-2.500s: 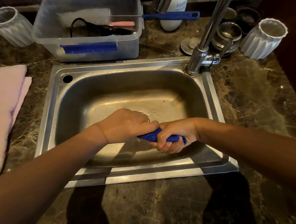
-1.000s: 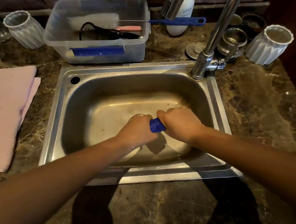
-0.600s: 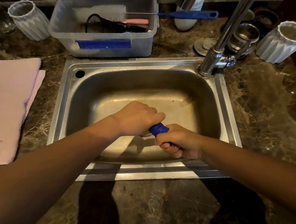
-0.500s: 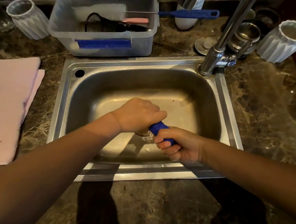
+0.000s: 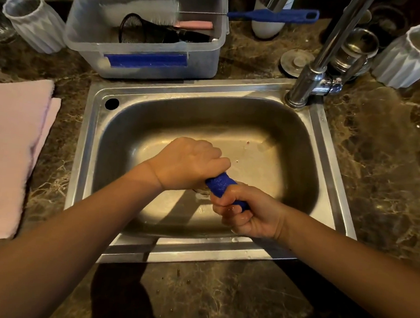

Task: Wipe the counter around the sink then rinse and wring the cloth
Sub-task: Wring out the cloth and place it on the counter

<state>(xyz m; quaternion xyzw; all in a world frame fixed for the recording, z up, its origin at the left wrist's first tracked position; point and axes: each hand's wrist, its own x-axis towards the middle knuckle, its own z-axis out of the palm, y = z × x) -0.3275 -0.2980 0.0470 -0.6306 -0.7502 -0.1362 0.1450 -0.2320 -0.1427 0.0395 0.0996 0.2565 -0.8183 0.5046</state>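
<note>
A blue cloth [image 5: 219, 185], rolled into a tight twist, is held over the middle of the steel sink [image 5: 327, 167]. My left hand [image 5: 188, 163] is closed over its far end, knuckles up. My right hand [image 5: 247, 212] grips the near end, wet fingers curled upward. Only a short stretch of cloth shows between the two fists; the rest is hidden inside them. The drain is mostly covered by my hands. No water runs from the chrome tap [image 5: 309, 74] at the sink's back right corner.
A dark marble counter [image 5: 382, 171] surrounds the sink. A folded pink towel [image 5: 8, 149] lies at left. A clear plastic tub [image 5: 147, 42] with brushes stands behind the sink. White ribbed cups stand at back left [image 5: 34, 22] and back right [image 5: 410, 56].
Both hands have kept twisting the cloth in opposite directions over the drain. The right fist has turned palm-up and dropped nearer the front wall of the sink.
</note>
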